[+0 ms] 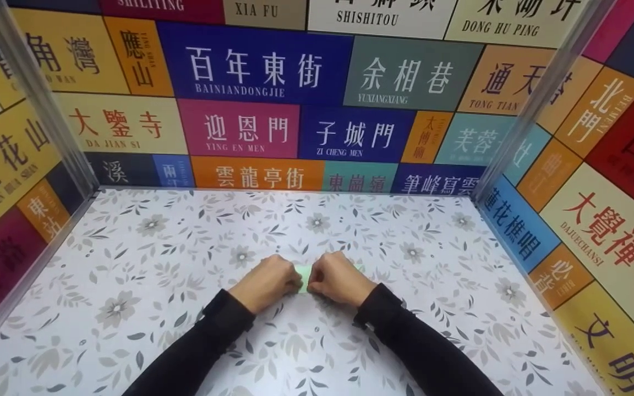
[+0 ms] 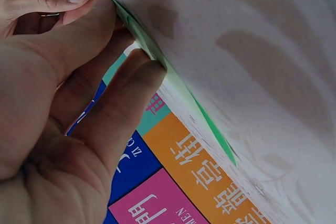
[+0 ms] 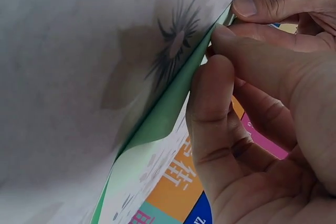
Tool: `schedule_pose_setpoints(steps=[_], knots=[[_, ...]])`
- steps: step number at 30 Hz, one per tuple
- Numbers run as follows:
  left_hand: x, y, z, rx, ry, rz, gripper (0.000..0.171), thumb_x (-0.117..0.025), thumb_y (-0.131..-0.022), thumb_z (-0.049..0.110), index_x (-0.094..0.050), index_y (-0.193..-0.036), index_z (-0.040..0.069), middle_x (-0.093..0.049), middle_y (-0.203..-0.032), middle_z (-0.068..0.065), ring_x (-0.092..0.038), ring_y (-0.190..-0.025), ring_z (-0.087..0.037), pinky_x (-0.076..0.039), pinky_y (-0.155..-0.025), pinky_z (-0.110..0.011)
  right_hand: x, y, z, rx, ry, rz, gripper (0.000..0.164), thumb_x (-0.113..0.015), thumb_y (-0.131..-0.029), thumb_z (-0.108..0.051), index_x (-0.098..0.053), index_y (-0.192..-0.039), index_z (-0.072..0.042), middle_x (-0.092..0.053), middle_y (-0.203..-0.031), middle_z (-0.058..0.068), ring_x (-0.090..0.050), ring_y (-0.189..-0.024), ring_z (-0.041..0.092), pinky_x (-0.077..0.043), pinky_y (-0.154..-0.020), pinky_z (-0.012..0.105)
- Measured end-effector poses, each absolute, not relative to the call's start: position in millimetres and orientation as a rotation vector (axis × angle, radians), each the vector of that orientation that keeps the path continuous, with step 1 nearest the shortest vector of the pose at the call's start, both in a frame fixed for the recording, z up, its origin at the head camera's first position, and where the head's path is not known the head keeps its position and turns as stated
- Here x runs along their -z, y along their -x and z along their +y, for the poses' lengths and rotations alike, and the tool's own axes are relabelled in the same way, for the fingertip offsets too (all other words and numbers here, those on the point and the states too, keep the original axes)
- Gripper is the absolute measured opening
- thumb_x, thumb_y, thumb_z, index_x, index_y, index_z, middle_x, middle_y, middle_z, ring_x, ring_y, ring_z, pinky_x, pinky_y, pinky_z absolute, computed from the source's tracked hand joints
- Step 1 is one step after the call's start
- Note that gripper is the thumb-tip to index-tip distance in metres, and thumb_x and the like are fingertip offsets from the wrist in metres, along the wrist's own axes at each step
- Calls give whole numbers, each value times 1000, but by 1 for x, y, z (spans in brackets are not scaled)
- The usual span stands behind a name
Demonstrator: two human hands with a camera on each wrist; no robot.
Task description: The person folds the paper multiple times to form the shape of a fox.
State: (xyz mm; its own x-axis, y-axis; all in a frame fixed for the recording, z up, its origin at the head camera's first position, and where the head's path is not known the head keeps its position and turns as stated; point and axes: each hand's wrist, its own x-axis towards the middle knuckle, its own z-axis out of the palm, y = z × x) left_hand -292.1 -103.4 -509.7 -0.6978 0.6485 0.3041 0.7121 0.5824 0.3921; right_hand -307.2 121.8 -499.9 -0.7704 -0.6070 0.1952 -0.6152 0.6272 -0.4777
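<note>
A sheet of light green paper (image 1: pixel 304 279) lies on the tabletop, mostly covered by the two hands. My left hand (image 1: pixel 273 281) grips it from the left with curled fingers; in the left wrist view, thumb and fingertips meet at the edge of the paper (image 2: pixel 215 132). From the other side my right hand (image 1: pixel 340 279) pinches the same sheet close by. In the right wrist view, part of the paper (image 3: pixel 165 111) bends up off the surface beside the right fingers (image 3: pixel 212 85). The thumbs are close together, and whether the sheet is creased between them is hidden.
A white tabletop (image 1: pixel 196 231) with grey flowers and leaves spreads around the hands. Behind it and on both sides stand panels (image 1: pixel 251 63) of coloured blocks with Chinese lettering. Clear corner posts (image 1: pixel 520 104) join the panels. Black sleeves (image 1: pixel 416 341) cover both forearms.
</note>
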Motion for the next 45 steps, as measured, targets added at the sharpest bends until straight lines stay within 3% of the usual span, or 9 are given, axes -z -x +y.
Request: schedule_pose_setpoints(steps=[19,26,36,45], knots=[[512,291,-106,784,1114,-2697,14,-91,-88,-6,-91,-96,6,-88,-92,-10,-85,-86,-28,-72,-85,-41,502,304,116,-748,-1100,-2791,12,-94,-88,2,-88,-83,-7,-85,-77,4,-81,-74,22,-67,-73,32],[511,292,-106,736,1092,-2717,14,-92,-88,-4,-92,-95,8,-87,-90,-9,-84,-84,-27,-72,-84,-39,502,306,119,-739,-1121,-2791,11,-94,-88,3,-87,-84,-6,-84,-77,5,-76,-70,17,-61,-67,25],[510,292,-104,799,1047,-2772,15,-93,-90,-2,-92,-101,7,-90,-97,-11,-87,-92,-30,-72,-92,-45,499,308,132,-743,-1076,-2861,9,-94,-91,-1,-87,-87,-5,-83,-74,4,-63,-64,3,-61,-67,25],[508,291,-102,805,996,-2831,14,-92,-91,-2,-92,-102,8,-90,-100,-11,-87,-95,-30,-72,-94,-47,500,308,144,-742,-1054,-2851,12,-96,-89,-2,-86,-84,-6,-83,-78,3,-72,-73,13,-64,-75,33]])
